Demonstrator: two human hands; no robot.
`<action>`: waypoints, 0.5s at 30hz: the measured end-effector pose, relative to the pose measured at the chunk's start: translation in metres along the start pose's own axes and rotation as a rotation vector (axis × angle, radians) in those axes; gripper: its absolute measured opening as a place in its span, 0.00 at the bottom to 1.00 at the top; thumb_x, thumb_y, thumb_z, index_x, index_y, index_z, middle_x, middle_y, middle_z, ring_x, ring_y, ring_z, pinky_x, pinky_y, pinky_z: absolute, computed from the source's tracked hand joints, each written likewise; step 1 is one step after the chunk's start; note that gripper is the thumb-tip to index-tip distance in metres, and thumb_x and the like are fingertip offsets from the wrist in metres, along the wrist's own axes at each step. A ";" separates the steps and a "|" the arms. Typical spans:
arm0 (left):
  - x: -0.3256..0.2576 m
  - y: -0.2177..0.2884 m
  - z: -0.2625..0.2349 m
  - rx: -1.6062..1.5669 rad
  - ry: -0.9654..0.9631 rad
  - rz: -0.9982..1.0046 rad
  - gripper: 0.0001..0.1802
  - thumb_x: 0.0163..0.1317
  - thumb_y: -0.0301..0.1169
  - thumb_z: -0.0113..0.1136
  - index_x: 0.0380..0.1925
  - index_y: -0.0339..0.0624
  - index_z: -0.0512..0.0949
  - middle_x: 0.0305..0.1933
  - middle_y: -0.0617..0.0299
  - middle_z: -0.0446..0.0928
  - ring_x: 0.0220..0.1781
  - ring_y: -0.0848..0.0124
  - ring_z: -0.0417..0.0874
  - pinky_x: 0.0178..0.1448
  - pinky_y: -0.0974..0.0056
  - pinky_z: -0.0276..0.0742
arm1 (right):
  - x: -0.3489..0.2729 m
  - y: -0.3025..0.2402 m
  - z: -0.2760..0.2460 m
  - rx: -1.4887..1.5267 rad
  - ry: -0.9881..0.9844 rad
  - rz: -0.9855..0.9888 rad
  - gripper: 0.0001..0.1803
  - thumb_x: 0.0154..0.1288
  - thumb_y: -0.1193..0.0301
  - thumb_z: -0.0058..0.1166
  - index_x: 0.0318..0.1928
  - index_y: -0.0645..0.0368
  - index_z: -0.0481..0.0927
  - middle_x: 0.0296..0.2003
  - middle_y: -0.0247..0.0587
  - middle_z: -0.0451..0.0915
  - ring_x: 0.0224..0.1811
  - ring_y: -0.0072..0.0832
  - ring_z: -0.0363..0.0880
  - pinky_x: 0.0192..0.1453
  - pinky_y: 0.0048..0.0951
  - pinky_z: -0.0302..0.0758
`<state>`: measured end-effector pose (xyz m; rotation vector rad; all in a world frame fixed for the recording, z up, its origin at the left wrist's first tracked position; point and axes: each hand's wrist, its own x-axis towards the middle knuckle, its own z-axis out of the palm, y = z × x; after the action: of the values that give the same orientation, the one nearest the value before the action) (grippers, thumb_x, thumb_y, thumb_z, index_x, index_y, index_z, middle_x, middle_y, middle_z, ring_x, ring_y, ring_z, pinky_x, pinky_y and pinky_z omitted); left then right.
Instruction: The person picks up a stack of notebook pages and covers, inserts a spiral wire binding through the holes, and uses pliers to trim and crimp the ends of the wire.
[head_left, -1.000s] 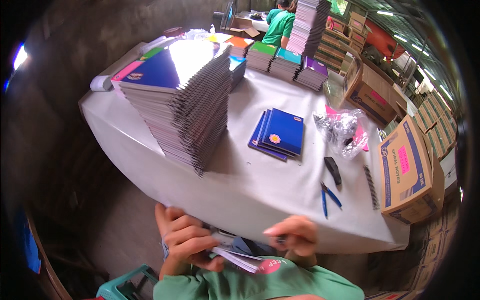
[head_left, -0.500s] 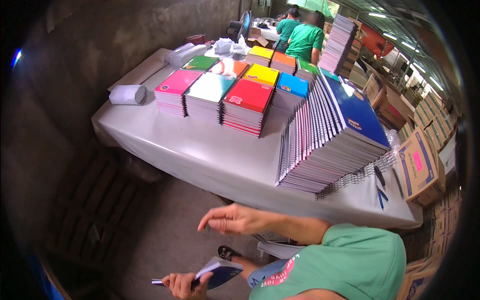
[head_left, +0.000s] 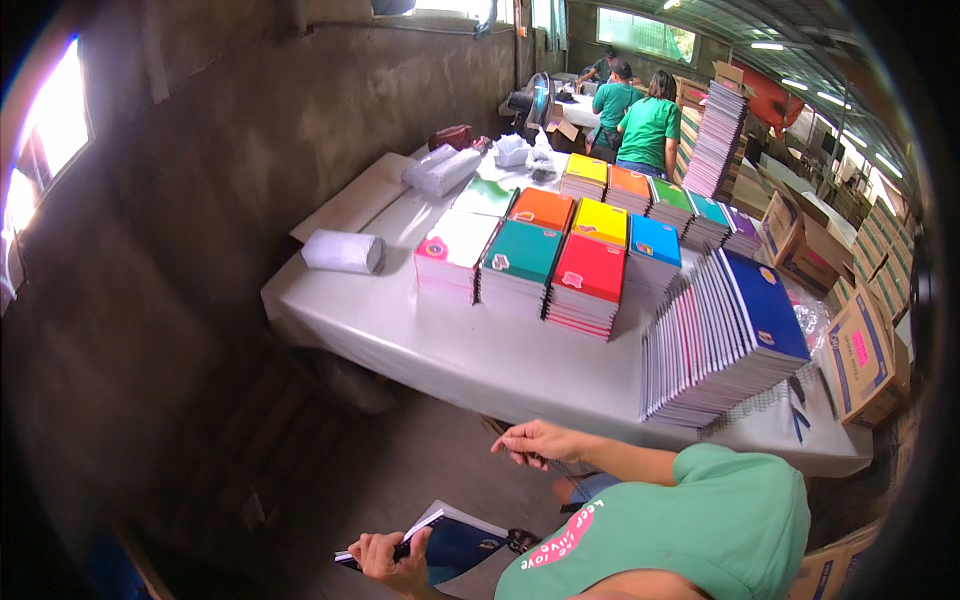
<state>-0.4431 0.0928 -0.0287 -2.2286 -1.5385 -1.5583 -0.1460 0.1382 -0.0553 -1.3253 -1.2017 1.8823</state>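
My left hand (head_left: 393, 562) grips a dark blue notebook (head_left: 462, 542) by its near-left end, low at the bottom of the view. White page edges show along the notebook's upper side. My right hand (head_left: 538, 443) hovers in front of the table edge, up and to the right of the notebook and apart from it. Its fingers are curled together, and a thin dark strand shows near them; what they hold is too small to make out. Nearest to the right hand on the table is a tall leaning stack of spiral notebooks (head_left: 700, 350) with a dark blue cover on top.
Stacks of coloured notebooks (head_left: 588, 268) fill the middle of the white-covered table (head_left: 400, 340). Blue-handled pliers (head_left: 799, 420) lie by the right edge, near cardboard boxes (head_left: 858, 350). A white roll (head_left: 343, 251) lies at left. People in green shirts (head_left: 652, 133) are at the back.
The view has swung left and up, so the table sits further right. My left hand still grips the notebook, whose dark cover now shows more. My right hand remains raised with curled fingers.
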 end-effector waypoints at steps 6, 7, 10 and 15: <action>0.093 -0.029 0.072 -0.159 0.093 0.110 0.25 0.35 0.52 0.73 0.13 0.46 0.71 0.14 0.65 0.66 0.20 0.66 0.66 0.36 0.63 0.59 | 0.050 -0.046 -0.032 0.122 0.067 -0.138 0.18 0.72 0.59 0.40 0.50 0.58 0.75 0.22 0.24 0.69 0.18 0.10 0.62 0.19 0.14 0.61; 0.111 -0.033 0.083 -0.172 0.084 0.158 0.25 0.33 0.53 0.73 0.13 0.46 0.72 0.13 0.66 0.66 0.20 0.66 0.66 0.36 0.63 0.59 | 0.060 -0.051 -0.040 0.138 0.083 -0.181 0.18 0.72 0.59 0.40 0.49 0.58 0.75 0.22 0.24 0.69 0.17 0.10 0.62 0.19 0.14 0.61; 0.174 -0.040 0.111 -0.182 0.025 0.301 0.25 0.31 0.53 0.73 0.12 0.46 0.72 0.13 0.68 0.66 0.21 0.68 0.66 0.36 0.63 0.60 | 0.100 -0.082 -0.063 0.227 0.158 -0.298 0.17 0.72 0.61 0.41 0.50 0.61 0.75 0.24 0.28 0.71 0.17 0.11 0.64 0.19 0.14 0.61; 0.223 -0.061 0.137 -0.232 -0.070 0.343 0.27 0.29 0.56 0.72 0.11 0.46 0.72 0.13 0.68 0.65 0.21 0.68 0.65 0.35 0.64 0.59 | 0.130 -0.100 -0.055 0.234 0.213 -0.354 0.17 0.72 0.63 0.41 0.50 0.62 0.75 0.24 0.29 0.72 0.18 0.12 0.67 0.20 0.14 0.61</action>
<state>-0.3861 0.3477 0.0341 -2.5226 -0.9550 -1.6341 -0.1496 0.3098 -0.0311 -1.0744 -0.9967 1.5349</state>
